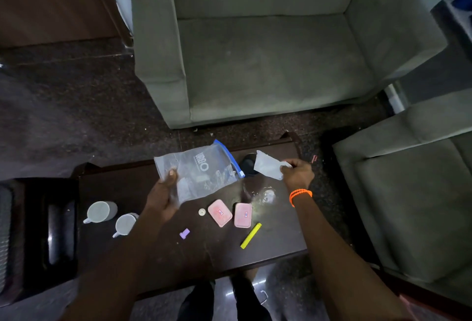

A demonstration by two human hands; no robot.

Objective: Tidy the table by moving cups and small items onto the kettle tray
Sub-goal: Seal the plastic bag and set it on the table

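Note:
My left hand (163, 195) grips the corner of a clear zip bag (199, 170) with a blue slider, held above the dark wooden table (222, 251). My right hand (297, 172) pinches a small crumpled clear wrapper (267, 165) over the table's far right part. Two white cups (102, 211) (125, 223) lie on their sides at the table's left. Two pink tins (219, 212) (243, 215), a small white disc (202, 212), a purple piece (184, 233) and a yellow stick (251, 235) lie on the tabletop. A dark tray-like block (61, 231) sits left of the table.
A dark round object (249, 163) sits at the table's far edge behind the wrapper. A clear glass (268, 195) stands near my right wrist. A green armchair (255, 52) faces the table; another (413, 193) is at the right. Dark floor surrounds the table.

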